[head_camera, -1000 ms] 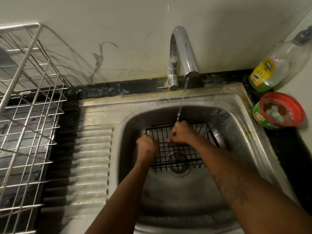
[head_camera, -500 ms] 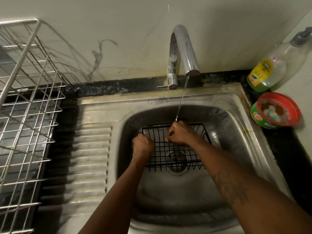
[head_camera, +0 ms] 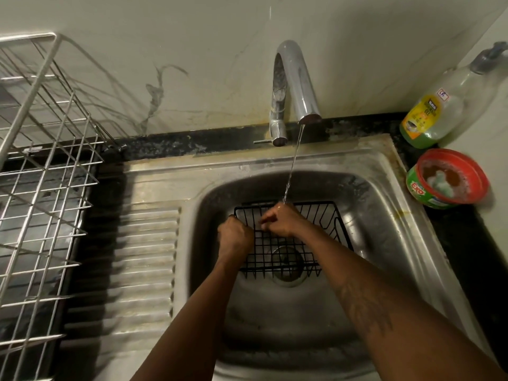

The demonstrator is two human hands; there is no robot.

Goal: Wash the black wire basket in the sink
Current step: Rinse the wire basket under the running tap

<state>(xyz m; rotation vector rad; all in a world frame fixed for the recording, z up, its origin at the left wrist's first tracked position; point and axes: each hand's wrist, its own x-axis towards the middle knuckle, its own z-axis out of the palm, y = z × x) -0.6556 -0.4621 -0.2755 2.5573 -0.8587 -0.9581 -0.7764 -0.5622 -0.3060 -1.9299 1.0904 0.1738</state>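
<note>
Head view, steeply down over sink (head_camera: 357, 163)

**Steel, chrome and plastic at the basin**

The black wire basket (head_camera: 288, 251) is thin metal wire with a matt black finish. The sink (head_camera: 384, 171) is dull, stained steel, and its drainboard (head_camera: 145, 243) at nine o'clock is ribbed. The faucet (head_camera: 299, 86) at twelve is glossy chrome. The soap bottle (head_camera: 450, 103) and tub (head_camera: 450, 180) at two o'clock are plastic, the bottle clear.

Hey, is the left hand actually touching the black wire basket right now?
Touching. The head view shows the left hand curled over the left rim of the black wire basket, with no gap between them.
</note>
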